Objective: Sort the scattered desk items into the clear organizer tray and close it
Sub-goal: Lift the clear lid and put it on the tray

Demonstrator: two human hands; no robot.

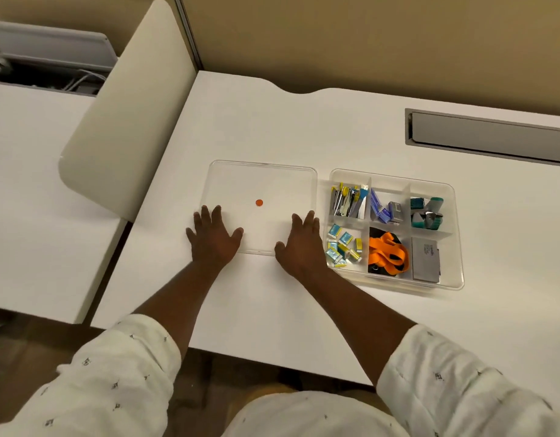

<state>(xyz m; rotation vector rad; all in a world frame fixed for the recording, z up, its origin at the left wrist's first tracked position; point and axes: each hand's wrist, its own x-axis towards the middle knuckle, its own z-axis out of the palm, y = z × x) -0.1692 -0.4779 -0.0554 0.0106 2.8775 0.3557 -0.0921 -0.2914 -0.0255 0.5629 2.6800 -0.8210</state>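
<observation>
The clear organizer tray (447,280) stands uncovered on the white desk, right of centre. Its six compartments hold nail clippers (346,200), blue and grey staple boxes (386,209), teal sharpeners (427,214), small blue and yellow packets (341,244), an orange lanyard (387,253) and a grey card box (425,260). The clear flat lid (266,181) lies on the desk left of the tray, with a small orange dot (259,202) at its middle. My left hand (213,238) rests flat on the lid's near left corner. My right hand (300,242) lies flat on its near right corner, beside the tray.
A grey cable slot (490,137) is set into the desk at the far right. A beige divider panel (130,115) stands along the desk's left edge, with another white desk (35,190) beyond it. A beige wall runs behind.
</observation>
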